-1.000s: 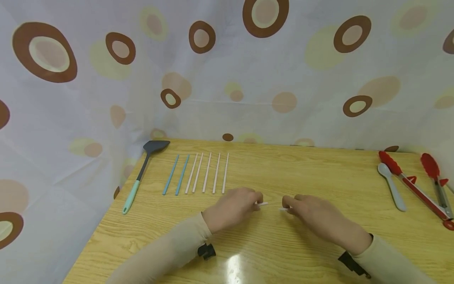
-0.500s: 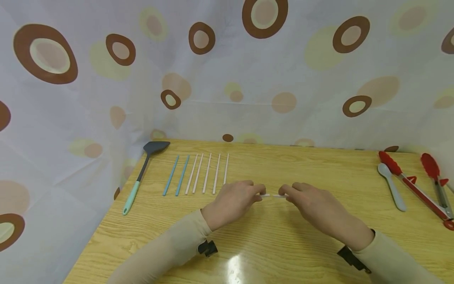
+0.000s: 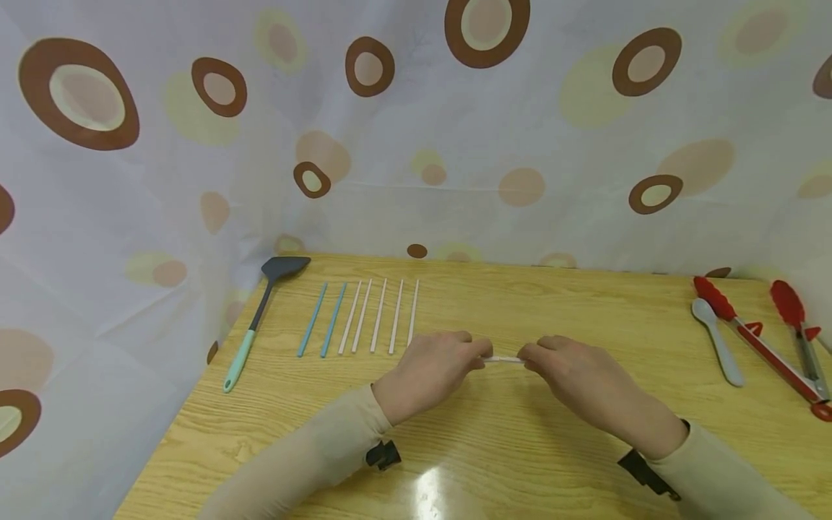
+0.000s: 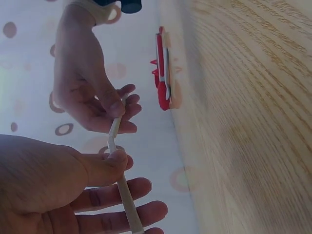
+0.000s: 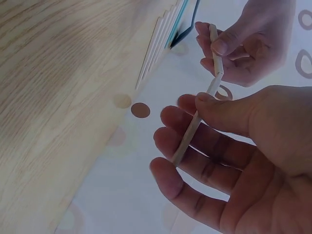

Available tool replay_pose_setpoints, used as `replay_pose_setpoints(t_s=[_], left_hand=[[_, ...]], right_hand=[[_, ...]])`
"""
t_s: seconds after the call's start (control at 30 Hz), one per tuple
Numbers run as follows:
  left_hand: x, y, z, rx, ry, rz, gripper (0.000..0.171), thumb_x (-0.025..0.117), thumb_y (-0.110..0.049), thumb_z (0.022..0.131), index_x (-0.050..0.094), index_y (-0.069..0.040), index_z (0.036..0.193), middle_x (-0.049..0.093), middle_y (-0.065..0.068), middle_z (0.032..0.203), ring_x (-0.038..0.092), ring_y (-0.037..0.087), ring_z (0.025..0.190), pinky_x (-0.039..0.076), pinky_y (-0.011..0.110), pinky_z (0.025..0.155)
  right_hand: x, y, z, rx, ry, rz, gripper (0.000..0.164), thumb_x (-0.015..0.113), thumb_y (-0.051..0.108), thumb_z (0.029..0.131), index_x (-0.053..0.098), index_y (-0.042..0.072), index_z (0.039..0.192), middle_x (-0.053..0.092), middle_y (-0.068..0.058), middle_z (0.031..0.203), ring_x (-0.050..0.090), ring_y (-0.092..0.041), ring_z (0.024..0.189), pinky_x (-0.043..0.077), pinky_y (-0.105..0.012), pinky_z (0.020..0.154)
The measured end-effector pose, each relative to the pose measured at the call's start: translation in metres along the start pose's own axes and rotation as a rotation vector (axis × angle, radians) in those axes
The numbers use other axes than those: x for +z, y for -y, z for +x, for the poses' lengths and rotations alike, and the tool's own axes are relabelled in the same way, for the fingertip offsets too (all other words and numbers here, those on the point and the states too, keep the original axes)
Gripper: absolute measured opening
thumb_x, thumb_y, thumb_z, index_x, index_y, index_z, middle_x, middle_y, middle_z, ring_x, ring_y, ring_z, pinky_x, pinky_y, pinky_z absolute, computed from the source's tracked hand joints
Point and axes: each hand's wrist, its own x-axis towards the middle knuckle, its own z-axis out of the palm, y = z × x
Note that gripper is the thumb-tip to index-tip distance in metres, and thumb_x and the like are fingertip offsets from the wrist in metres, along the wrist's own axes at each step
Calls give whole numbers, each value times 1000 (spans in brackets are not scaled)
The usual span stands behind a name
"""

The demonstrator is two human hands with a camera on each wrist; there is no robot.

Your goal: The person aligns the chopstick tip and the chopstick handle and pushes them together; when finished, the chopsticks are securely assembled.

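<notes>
Each hand pinches a short piece of a white chopstick above the table. My left hand (image 3: pixel 437 372) holds the left piece (image 4: pixel 128 204) between thumb and fingers. Opposite it, my right hand (image 3: pixel 581 379) grips the right piece (image 5: pixel 187 139) the same way. The two inner ends meet at a slight angle in both wrist views, touching or nearly so. In the head view, only the short stretch between the hands shows. Behind my left hand, several whole white chopsticks (image 3: pixel 378 315) lie side by side, the rightmost partly hidden by that hand.
Two blue chopsticks (image 3: pixel 334 320) lie left of the white row. Further left is a spatula (image 3: pixel 257 318) with a mint handle. At the right lie a grey spoon (image 3: pixel 717 343) and two red-tipped tongs (image 3: pixel 760 343). A patterned curtain (image 3: pixel 403 130) borders the table (image 3: pixel 552 310).
The hands have moved closer and slightly away from me, closing the gap between the two chopstick pieces until their ends meet. The other utensils have stayed in place.
</notes>
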Motion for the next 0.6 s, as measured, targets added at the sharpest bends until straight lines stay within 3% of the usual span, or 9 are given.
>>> replay_pose_setpoints(t_s=[0.17, 0.4, 0.6], left_hand=[[1, -2, 0, 17, -10, 46, 9, 63, -29, 84, 61, -24, 92, 55, -11, 74, 39, 0, 47, 29, 14, 37], [1, -4, 2, 25, -4, 77, 10, 67, -24, 81, 61, -23, 88, 57, -13, 77, 50, 1, 55, 31, 14, 38], [2, -6, 3, 29, 2, 95, 7, 68, -22, 81, 62, -23, 85, 57, -13, 75, 51, 0, 56, 29, 13, 38]], right_hand=[[-2, 1, 0, 14, 15, -38, 11, 71, 10, 77, 66, 11, 87, 59, 3, 74, 55, -10, 61, 43, -21, 46], [-5, 5, 1, -9, 12, -82, 24, 78, 0, 66, 67, 13, 84, 61, 1, 75, 56, -13, 61, 41, -19, 43], [-4, 7, 3, -3, 36, -146, 22, 77, 0, 67, 67, 13, 81, 60, 1, 71, 50, -13, 56, 35, -18, 39]])
